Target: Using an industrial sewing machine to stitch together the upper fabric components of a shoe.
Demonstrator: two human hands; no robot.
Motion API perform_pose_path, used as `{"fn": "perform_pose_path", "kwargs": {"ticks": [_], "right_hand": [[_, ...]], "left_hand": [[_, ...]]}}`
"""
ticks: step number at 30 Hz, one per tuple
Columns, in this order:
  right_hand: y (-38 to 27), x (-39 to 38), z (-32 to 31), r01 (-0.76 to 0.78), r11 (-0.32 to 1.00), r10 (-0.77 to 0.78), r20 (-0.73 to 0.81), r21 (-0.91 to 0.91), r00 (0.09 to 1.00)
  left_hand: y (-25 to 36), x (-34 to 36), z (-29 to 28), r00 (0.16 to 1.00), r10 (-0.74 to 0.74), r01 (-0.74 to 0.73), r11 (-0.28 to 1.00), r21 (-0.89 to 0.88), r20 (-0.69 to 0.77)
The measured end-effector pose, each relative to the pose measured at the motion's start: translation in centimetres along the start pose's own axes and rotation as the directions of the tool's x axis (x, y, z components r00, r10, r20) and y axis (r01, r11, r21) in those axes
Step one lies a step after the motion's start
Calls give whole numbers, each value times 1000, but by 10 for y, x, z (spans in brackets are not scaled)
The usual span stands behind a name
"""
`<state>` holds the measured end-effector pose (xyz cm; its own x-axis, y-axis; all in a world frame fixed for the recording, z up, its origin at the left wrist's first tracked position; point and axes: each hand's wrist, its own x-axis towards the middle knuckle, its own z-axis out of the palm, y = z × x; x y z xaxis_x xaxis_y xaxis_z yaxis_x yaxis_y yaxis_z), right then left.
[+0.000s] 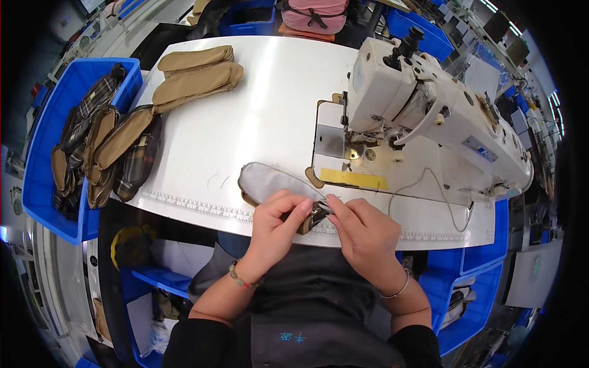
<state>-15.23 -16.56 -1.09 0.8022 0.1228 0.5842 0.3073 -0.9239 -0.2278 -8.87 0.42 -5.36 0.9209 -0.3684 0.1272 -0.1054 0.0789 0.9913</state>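
A: Where does the handled thing lie?

B: The long, pale grey fabric piece with a rounded end [270, 182] lies on the white table [276, 110], close to the near edge. Its rounded end points to the left and away from the person; the other end comes between the two hands.

A: And how are the hands?

B: The left hand [277, 224] pinches, with thumb against fingers, the near right end of the piece, where some dark and brown cloth is gathered. The right hand [366, 230] is just beside it, its fingertips close together on a small, dark, shiny object [323, 207]. I cannot tell surely what it is; perhaps a small cutting tool.

A: Why are they so near each other?

B: In my opinion, the left one steadies the end, so the right one can be exact at the edge. The table seems to support the remaining length.

A: What is around them?

B: Beyond the right hand stands a white sewing machine [442, 110]; a loose, thin, greyish cord [450, 208] curves on its near side. At far left are long brown fabric pads [196, 80] and a blue plastic bin [43, 172] with plaid and brown pieces [136, 159], maybe placed so for easy reach.
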Motion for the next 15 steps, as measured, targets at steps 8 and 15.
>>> {"fn": "perform_pose_path", "kwargs": {"ticks": [8, 15], "right_hand": [[-2, 1, 4, 16, 997, -16, 5, -74, 1000], [1, -4, 16, 56, 993, -60, -35, -102, 998]], "left_hand": [[-2, -1, 0, 1000, 18, -17, 1000, 25, -12], [0, -1, 2, 999, 51, -51, 998, 33, -16]]}}
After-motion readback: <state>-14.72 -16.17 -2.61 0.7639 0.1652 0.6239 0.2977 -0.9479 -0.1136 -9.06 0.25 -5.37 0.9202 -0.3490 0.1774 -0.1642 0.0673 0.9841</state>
